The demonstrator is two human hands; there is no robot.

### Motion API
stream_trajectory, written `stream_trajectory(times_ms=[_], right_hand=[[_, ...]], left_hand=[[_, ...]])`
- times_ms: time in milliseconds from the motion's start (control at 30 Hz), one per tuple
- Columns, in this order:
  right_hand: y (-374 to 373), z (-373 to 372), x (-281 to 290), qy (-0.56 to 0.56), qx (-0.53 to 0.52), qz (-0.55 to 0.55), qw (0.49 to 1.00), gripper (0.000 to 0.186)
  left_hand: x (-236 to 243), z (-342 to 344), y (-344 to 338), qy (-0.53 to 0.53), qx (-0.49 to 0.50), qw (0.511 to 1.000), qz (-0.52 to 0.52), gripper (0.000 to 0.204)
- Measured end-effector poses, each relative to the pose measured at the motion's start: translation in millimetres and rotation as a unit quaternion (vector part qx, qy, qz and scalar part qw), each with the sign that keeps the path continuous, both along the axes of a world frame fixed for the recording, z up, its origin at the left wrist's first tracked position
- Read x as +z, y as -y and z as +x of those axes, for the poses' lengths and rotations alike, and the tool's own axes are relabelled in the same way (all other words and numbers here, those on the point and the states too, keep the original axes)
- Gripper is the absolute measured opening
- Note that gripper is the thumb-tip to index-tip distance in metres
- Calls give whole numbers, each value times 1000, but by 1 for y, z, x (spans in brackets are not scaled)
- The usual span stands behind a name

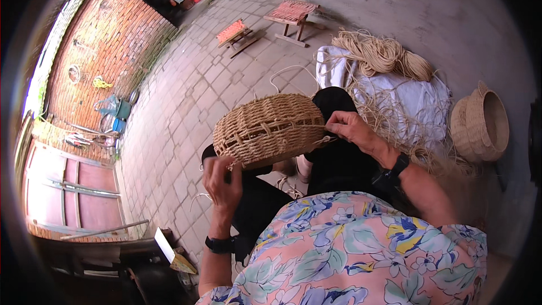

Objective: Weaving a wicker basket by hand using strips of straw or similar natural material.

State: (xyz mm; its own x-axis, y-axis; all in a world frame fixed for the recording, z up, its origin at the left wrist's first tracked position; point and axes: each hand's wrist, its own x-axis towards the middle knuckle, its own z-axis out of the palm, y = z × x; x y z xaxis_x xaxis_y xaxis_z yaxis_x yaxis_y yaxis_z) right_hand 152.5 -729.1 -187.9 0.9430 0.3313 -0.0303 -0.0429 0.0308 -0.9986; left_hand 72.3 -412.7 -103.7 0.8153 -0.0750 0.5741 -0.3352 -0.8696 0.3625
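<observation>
An oval woven basket (266,124) of tan twisted cord lies tilted across my black-trousered knees, with an open slot crossed by short upright strands along its side. My left hand (222,182) is at the basket's near left end, fingers curled against its edge; the fingertips are partly hidden. My right hand (353,130) pinches at the basket's right end, where thin cord shows beside my fingertips. Loose cord ends trail off the basket.
Coiled cord (384,56) and tangled strands lie on white cloth (409,104) to the right, beside stacked woven baskets (468,130) against a wall. Two low stools (291,12) stand on the paving ahead. A brick wall (96,39) and pink door (68,186) are at left.
</observation>
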Motion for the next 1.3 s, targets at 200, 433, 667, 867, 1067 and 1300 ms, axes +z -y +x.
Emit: stream_trajectory(times_ms=[200, 433, 667, 867, 1067, 1300], right_hand=[[-5, 16, -14, 3, -16, 18, 1000, 11], [-17, 23, -6, 89, -21, -33, 995, 10], [-30, 19, 16, 106, 12, 5, 994, 9], [-24, 36, 35, 160, 38, -88, 982, 13], [-40, 40, 49, 193, -5, -211, 958, 13], [-40, 22, 53, 303, -43, -209, 929, 8]], left_hand=[[-52, -6, 36, -443, -215, 858, -149, 17], [-128, 73, 26, -33, -249, 946, 204, 41], [-85, 50, 39, -81, -174, 852, 486, 48], [-59, 62, 72, -422, -213, 820, 322, 46], [-103, 74, 52, -289, -231, 857, 360, 49], [-104, 84, 43, -250, -234, 871, 351, 49]])
